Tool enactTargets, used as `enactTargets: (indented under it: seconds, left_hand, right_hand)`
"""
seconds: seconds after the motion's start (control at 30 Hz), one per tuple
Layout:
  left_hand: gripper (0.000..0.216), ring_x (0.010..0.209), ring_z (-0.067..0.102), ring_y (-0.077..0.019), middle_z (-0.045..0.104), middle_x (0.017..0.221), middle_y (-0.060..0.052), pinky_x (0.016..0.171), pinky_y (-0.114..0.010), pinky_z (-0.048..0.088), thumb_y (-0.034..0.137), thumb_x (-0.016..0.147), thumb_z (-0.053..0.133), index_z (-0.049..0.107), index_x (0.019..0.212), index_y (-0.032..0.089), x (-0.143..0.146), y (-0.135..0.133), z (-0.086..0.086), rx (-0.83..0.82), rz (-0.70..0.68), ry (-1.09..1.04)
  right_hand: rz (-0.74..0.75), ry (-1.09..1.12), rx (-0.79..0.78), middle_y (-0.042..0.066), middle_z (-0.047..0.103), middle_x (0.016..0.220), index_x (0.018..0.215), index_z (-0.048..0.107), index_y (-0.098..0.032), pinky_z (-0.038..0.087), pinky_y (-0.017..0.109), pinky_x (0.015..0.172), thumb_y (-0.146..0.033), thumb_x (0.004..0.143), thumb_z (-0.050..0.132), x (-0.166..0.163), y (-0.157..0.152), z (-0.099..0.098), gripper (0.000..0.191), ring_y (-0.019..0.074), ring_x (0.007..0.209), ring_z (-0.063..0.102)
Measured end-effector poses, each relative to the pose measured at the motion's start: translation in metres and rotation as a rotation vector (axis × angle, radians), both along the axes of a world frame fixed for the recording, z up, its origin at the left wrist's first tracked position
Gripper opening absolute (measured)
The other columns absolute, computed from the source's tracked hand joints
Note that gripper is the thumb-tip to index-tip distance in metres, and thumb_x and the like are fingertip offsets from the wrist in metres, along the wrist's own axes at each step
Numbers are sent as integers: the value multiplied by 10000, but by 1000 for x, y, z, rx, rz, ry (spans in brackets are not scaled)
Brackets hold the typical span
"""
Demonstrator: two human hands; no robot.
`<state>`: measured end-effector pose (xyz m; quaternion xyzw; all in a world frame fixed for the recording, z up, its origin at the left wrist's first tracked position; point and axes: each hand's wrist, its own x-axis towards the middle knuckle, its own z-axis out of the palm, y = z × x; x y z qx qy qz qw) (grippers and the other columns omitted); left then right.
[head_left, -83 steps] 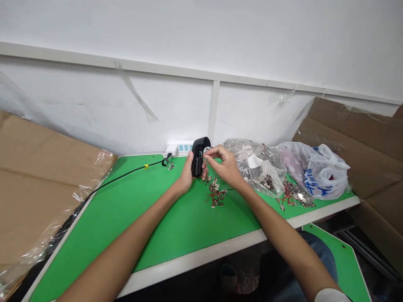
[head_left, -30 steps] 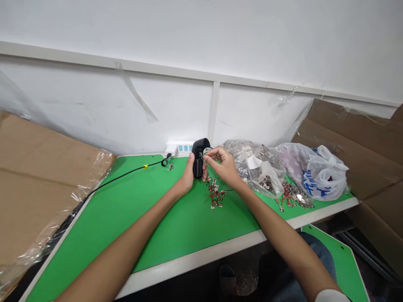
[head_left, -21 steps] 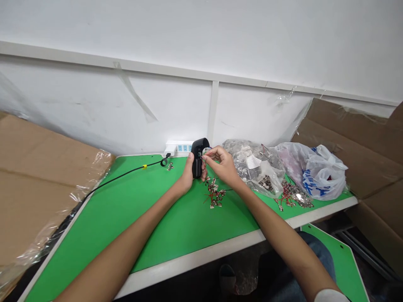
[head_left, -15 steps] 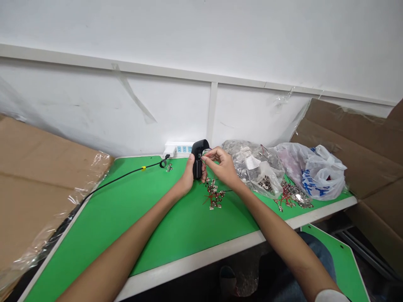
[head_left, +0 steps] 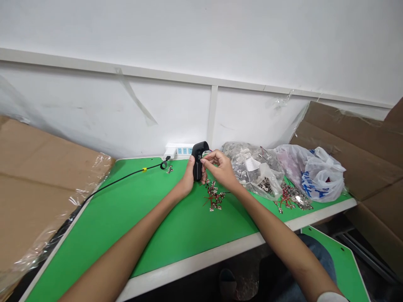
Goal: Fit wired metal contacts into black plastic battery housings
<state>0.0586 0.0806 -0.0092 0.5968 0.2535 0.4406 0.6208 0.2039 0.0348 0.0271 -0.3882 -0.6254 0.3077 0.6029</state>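
My left hand (head_left: 189, 176) is wrapped round a black handheld device (head_left: 198, 165) with a curved, hooked top, held upright just above the green table. Thumb and fingertips of my right hand (head_left: 220, 165) are pinched together against the device's right side. They seem to hold a small part with a thin red wire, mostly covered by the fingers. Below the hands lies a loose pile of small metal pieces with red wires (head_left: 214, 197). A few more small metal pieces (head_left: 170, 169) rest left of the device.
A white power strip (head_left: 184, 151) stands by the wall, with a black cable (head_left: 126, 174) running left. On the right are a clear bag of parts (head_left: 245, 157), a white plastic bag (head_left: 324, 176) and another metal pile (head_left: 299, 197). Cardboard (head_left: 40, 180) flanks the table (head_left: 157, 235).
My right fingertips have closed in slightly against the device, and the red wire at them shows less. The device stays in my left hand; the view has shifted slightly.
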Motion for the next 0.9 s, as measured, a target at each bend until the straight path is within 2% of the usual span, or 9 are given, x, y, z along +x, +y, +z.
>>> enactTargets:
  seconds: [0.3, 0.47, 0.9]
  left_hand:
    - [797, 475, 611, -167, 627, 546, -29, 493, -286, 478, 941, 884, 271, 567, 764, 210, 0, -2, 1, 9, -12, 32]
    - [814, 475, 606, -163, 624, 544, -36, 500, -286, 490, 941, 887, 258, 576, 745, 204, 1, -2, 0, 0, -13, 35]
    - [845, 559, 683, -195, 661, 587, -57, 511, -292, 513, 948, 885, 262, 630, 811, 191, 1, -2, -1, -20, 7, 43]
  right_hand:
    - [-35, 19, 37, 19, 727, 862, 934, 635, -250, 591, 332, 677, -523, 903, 769, 2, 1, 1, 305, 180, 756, 709]
    - [8, 27, 32, 3, 709, 780, 946, 633, -260, 585, 340, 635, -474, 916, 776, 0, 0, 0, 258, 184, 692, 699]
    - [66, 86, 11, -5, 694, 768, 956, 623, -262, 585, 327, 578, -457, 927, 763, 0, -1, 0, 242, 172, 646, 683]
